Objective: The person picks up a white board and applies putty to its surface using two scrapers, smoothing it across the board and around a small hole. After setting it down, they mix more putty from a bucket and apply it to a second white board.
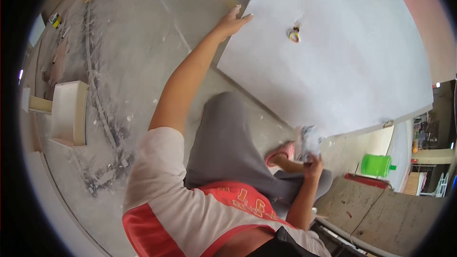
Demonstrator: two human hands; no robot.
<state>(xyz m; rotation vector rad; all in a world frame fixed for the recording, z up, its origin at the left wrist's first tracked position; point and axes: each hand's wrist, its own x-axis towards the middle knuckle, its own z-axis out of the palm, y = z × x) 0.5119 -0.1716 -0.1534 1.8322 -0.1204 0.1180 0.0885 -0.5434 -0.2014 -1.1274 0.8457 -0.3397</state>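
Right fingers (pixel 314 159) grip a smeared flat tool (pixel 308 142), left fingers (pixel 235 9) spread at the white panel (pixel 342 71)

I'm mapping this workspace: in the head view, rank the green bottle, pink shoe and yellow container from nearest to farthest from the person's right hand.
From the right hand:
1. pink shoe, just left of it
2. green bottle, to its right
3. yellow container, far upper left

The grey floor (pixel 135 52) is dusty and darkly stained.
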